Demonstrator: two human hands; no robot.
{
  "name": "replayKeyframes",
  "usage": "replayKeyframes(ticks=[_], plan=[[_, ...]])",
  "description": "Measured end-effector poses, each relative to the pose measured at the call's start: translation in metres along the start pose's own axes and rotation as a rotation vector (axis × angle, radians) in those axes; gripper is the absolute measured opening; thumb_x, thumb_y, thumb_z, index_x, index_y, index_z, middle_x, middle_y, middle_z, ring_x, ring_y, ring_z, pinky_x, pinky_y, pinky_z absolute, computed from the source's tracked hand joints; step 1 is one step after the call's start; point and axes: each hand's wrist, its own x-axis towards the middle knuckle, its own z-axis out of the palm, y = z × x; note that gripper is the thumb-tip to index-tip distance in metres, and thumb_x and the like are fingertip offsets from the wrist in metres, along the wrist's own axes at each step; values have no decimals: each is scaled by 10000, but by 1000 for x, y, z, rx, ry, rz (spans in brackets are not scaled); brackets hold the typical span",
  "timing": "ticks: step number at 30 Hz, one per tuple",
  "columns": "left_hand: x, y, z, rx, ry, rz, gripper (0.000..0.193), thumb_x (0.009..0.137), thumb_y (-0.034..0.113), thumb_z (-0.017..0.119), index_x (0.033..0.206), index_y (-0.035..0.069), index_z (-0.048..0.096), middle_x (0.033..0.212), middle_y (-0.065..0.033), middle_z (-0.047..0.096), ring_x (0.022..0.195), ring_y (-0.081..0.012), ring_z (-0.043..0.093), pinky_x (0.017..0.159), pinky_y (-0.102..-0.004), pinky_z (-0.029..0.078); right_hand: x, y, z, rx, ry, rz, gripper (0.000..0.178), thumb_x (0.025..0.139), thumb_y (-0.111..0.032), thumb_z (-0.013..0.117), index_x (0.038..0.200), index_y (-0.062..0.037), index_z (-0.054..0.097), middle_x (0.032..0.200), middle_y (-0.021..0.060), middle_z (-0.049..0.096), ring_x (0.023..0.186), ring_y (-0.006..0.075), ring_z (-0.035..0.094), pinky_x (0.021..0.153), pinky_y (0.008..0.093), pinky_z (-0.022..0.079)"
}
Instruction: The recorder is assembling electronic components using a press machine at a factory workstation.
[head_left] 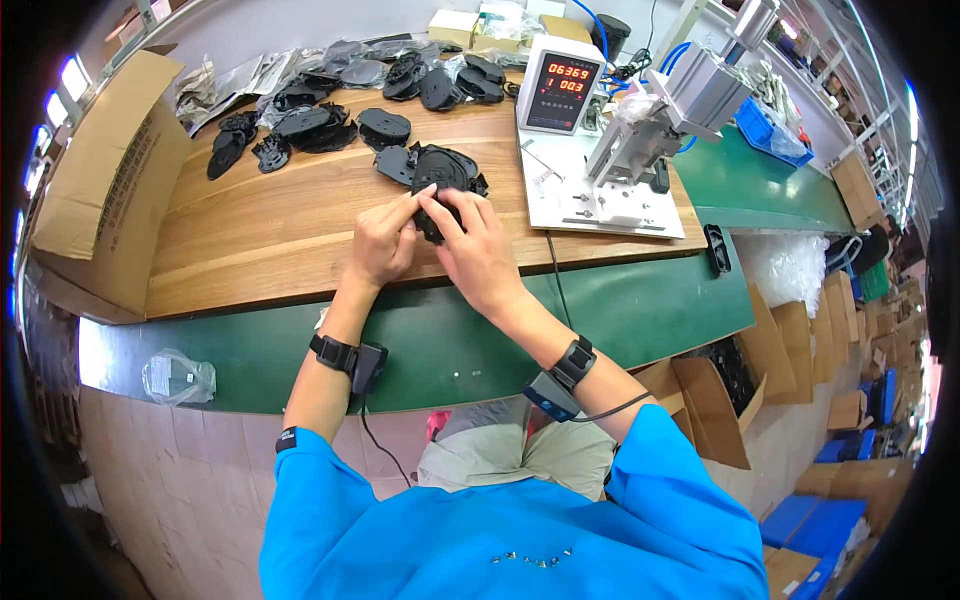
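Head view, clock directions taken from the hands: the left hand [383,238] and the right hand [482,255] meet over the near part of a wooden work board [260,240], both grasping a black moulded plastic part [431,228] between them. The left thumb and fingers pinch its left side near the top; the right fingers curl over it from the right. The fingers cover much of the part, and I cannot tell exactly where it ends against the rounded black pieces [447,165] just beyond it at 12 o'clock.

At 11 o'clock lies a single black oval housing [384,127]; between 10 and 11, a cluster of similar black housings [312,125] is spread over the board. Farther off, from 11 to 12, more lie among clear plastic bags. A tall cardboard box [110,190] stands at 9 o'clock.

At 1 o'clock is a white counter box with a red digital display [566,85]; at 2, a bench press with a metal cylinder [700,90], mounted on a white base plate [560,205]. Between 2 and 3, well apart, sits a blue plastic basket [770,135].

A small clear bag [180,378] rests on the green table [450,350] at 8 o'clock. At 4, below table level, an open carton [712,400] contains black parts. Each wrist wears a black strapped device.
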Motion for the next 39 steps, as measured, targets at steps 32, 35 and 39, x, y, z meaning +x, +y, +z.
replayKeyframes(ticks=[32, 35, 39], plan=[[4, -4, 15, 100, -183, -214, 366, 1061, 90, 510, 1394, 31, 651, 1367, -234, 626, 1291, -424, 592, 1122, -469, 465, -88, 137, -168, -297, -63, 350, 396, 771, 45, 741, 1147, -81, 759, 1139, 79, 735, 1013, 342, 700, 918, 457, 535], [7, 0, 15, 94, -172, -219, 363, 1051, 87, 528, 1386, 30, 653, 1365, -233, 625, 1296, -421, 587, 1128, -473, 462, -81, 134, -173, -287, -142, 378, 385, 756, 38, 753, 1122, -80, 754, 1075, 83, 717, 969, 349, 697, 879, 469, 546], [5, 0, 17, 133, -161, -204, 373, 1033, 87, 561, 1391, 25, 645, 1395, -221, 612, 1331, -413, 569, 1144, -475, 454, -78, 139, -176, -266, -147, 347, 375, 746, 36, 760, 1103, -76, 745, 1042, 90, 702, 940, 367, 693, 857, 487, 567]])
